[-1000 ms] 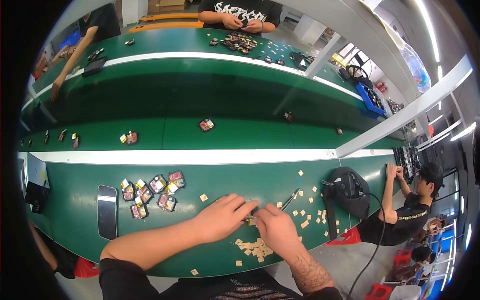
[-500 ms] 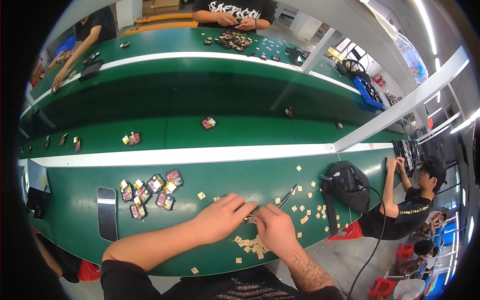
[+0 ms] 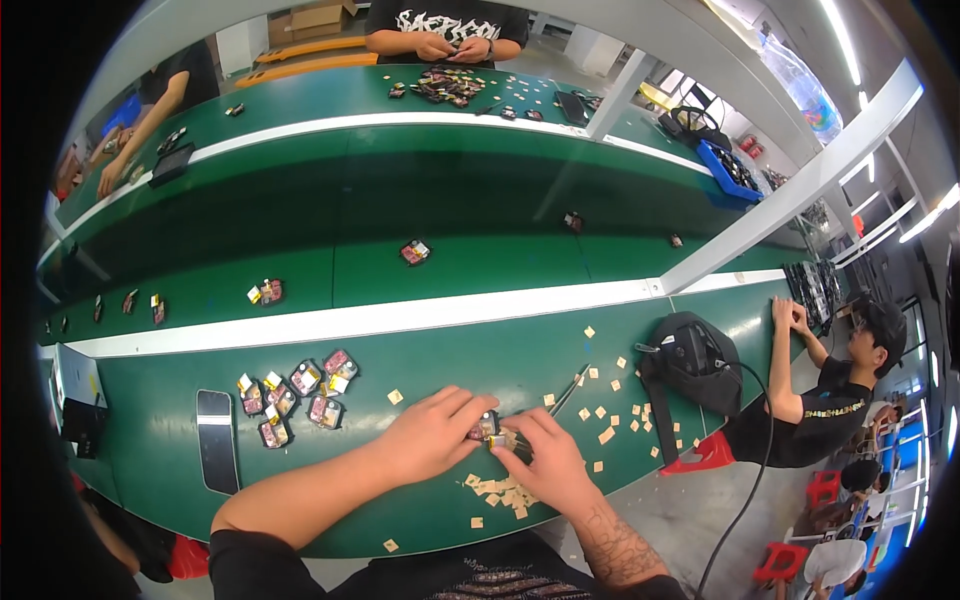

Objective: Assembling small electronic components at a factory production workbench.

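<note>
Near the front of the green table, my left hand is closed around a small dark circuit-board module, covering its left side. My right hand has its thumb and forefinger at the module's right edge, pinching around a small white-and-yellow part there. Just below my hands lies a heap of small beige square pieces, partly hidden by the right hand. Tweezers rest beyond my right hand, with more beige squares scattered beside them. Several similar modules are grouped to the left.
A black phone lies at the left, a black bag with a cable at the right. A white rail borders a green conveyor belt carrying spaced modules. People work across the belt and at the right.
My fingers have spread a little, so the module shows more plainly between my hands. My right thumb has shifted down along its edge. The whole view has tilted slightly.
</note>
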Demonstrator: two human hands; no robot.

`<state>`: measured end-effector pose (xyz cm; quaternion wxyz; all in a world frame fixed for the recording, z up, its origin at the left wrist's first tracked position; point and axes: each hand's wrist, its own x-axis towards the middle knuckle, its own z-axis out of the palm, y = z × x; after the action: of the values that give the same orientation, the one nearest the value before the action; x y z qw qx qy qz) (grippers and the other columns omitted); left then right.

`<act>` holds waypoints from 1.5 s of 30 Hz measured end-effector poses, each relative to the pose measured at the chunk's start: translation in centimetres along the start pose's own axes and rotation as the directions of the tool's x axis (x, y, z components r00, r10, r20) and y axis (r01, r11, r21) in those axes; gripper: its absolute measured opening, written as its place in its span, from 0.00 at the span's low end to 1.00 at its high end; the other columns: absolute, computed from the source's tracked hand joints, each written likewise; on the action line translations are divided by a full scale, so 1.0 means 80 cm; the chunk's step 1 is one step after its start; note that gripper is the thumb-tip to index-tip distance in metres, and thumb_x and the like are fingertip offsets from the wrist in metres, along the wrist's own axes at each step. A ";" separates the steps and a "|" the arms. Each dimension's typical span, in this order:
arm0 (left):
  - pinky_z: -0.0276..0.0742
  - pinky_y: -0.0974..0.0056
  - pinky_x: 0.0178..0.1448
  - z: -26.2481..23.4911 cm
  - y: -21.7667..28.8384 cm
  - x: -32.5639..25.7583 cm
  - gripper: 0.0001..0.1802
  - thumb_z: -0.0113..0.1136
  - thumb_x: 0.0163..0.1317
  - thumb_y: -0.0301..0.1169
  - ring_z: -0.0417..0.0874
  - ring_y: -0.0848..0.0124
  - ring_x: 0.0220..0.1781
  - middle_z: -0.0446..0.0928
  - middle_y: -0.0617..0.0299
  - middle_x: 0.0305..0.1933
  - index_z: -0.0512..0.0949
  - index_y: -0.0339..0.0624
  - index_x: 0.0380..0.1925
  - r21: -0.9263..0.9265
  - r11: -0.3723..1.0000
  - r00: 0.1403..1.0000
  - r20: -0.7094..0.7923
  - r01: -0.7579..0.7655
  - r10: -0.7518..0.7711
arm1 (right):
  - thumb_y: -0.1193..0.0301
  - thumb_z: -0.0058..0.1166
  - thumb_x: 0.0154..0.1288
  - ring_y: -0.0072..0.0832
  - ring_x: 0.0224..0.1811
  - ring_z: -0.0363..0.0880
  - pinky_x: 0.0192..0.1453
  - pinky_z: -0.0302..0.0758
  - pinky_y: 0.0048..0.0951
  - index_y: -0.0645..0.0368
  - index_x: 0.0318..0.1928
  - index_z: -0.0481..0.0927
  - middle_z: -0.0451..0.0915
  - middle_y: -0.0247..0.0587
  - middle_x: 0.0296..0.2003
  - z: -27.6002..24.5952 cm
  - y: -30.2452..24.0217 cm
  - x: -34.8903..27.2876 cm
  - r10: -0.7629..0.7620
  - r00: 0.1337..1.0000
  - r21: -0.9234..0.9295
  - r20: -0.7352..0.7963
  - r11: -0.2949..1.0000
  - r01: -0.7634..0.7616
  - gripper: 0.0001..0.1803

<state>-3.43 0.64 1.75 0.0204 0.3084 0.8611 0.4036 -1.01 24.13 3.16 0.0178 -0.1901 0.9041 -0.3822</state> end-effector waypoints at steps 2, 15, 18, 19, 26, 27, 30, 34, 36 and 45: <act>0.84 0.49 0.59 -0.001 -0.001 0.000 0.30 0.72 0.63 0.29 0.83 0.49 0.56 0.79 0.51 0.51 0.74 0.41 0.65 0.009 1.000 1.000 0.001 -0.011 0.011 | 0.67 0.72 0.70 0.46 0.42 0.88 0.43 0.84 0.43 0.57 0.51 0.84 0.83 0.42 0.45 0.003 0.009 0.000 0.020 1.000 0.006 0.020 1.000 -0.020 0.15; 0.84 0.49 0.56 0.002 0.005 -0.004 0.30 0.70 0.65 0.31 0.83 0.54 0.52 0.77 0.55 0.49 0.75 0.41 0.66 0.235 0.963 0.991 0.016 -0.131 0.131 | 0.77 0.61 0.71 0.47 0.44 0.83 0.47 0.83 0.45 0.63 0.47 0.85 0.77 0.45 0.41 -0.006 -0.012 0.003 -0.072 0.997 -0.242 0.016 0.967 0.074 0.07; 0.84 0.48 0.56 0.008 0.004 -0.008 0.28 0.65 0.67 0.32 0.82 0.56 0.52 0.77 0.56 0.50 0.75 0.41 0.67 0.263 0.957 0.993 0.018 -0.120 0.120 | 0.77 0.61 0.66 0.45 0.44 0.83 0.48 0.84 0.44 0.62 0.46 0.84 0.77 0.44 0.40 -0.002 -0.010 0.003 -0.125 0.991 -0.382 0.056 0.914 0.137 0.09; 0.84 0.48 0.56 0.008 0.004 -0.009 0.28 0.65 0.67 0.32 0.82 0.56 0.52 0.77 0.56 0.50 0.75 0.41 0.67 0.262 0.957 0.993 0.017 -0.120 0.120 | 0.77 0.61 0.66 0.45 0.44 0.83 0.48 0.84 0.44 0.62 0.46 0.84 0.77 0.44 0.40 0.000 -0.012 0.003 -0.125 0.991 -0.382 0.057 0.914 0.137 0.09; 0.84 0.52 0.54 0.011 0.000 -0.010 0.26 0.60 0.68 0.29 0.82 0.55 0.52 0.77 0.55 0.50 0.75 0.40 0.67 0.243 0.959 0.989 0.013 -0.148 0.149 | 0.76 0.63 0.68 0.45 0.44 0.83 0.48 0.83 0.43 0.60 0.42 0.82 0.76 0.45 0.38 0.015 -0.009 0.004 -0.097 0.995 -0.398 0.023 0.912 0.098 0.04; 0.84 0.53 0.54 0.011 -0.001 -0.010 0.27 0.60 0.67 0.29 0.82 0.55 0.52 0.77 0.55 0.50 0.75 0.39 0.67 0.234 0.961 0.989 0.013 -0.148 0.150 | 0.76 0.63 0.70 0.46 0.43 0.83 0.46 0.83 0.43 0.59 0.41 0.83 0.76 0.44 0.36 0.019 -0.007 0.004 -0.109 0.993 -0.354 -0.037 0.931 0.089 0.02; 0.84 0.52 0.54 0.010 0.001 -0.009 0.26 0.61 0.67 0.29 0.82 0.55 0.52 0.77 0.54 0.50 0.75 0.39 0.66 0.231 0.963 0.990 0.012 -0.140 0.141 | 0.77 0.65 0.70 0.46 0.37 0.84 0.41 0.82 0.43 0.61 0.43 0.83 0.77 0.45 0.35 0.023 -0.001 0.005 -0.121 0.988 -0.254 -0.093 0.963 0.094 0.04; 0.85 0.51 0.54 0.004 0.007 -0.007 0.28 0.69 0.66 0.31 0.83 0.53 0.52 0.77 0.53 0.49 0.75 0.40 0.65 0.196 0.976 0.996 0.009 -0.093 0.093 | 0.79 0.63 0.73 0.47 0.34 0.84 0.39 0.82 0.44 0.63 0.45 0.83 0.79 0.48 0.37 0.017 0.002 0.004 0.028 0.990 0.006 -0.142 1.000 -0.027 0.04; 0.84 0.50 0.55 0.003 0.007 -0.006 0.28 0.72 0.65 0.31 0.84 0.51 0.52 0.78 0.53 0.49 0.75 0.41 0.64 0.176 0.982 0.997 0.003 -0.073 0.073 | 0.79 0.63 0.74 0.47 0.34 0.84 0.38 0.82 0.43 0.64 0.45 0.83 0.79 0.47 0.37 0.014 0.006 0.002 0.060 0.984 0.067 -0.171 0.997 -0.049 0.03; 0.84 0.51 0.54 0.004 0.000 -0.004 0.29 0.72 0.65 0.33 0.83 0.55 0.53 0.78 0.57 0.48 0.75 0.41 0.64 0.156 0.984 0.996 0.013 -0.089 0.088 | 0.67 0.68 0.73 0.44 0.35 0.86 0.38 0.84 0.41 0.59 0.50 0.82 0.79 0.43 0.43 0.004 -0.002 -0.003 -0.057 0.998 -0.162 -0.010 0.985 0.055 0.12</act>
<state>-3.05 0.69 1.42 -0.0192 0.3484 0.8754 0.3345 -0.71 23.93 3.03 -0.0152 -0.2135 0.9266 -0.3092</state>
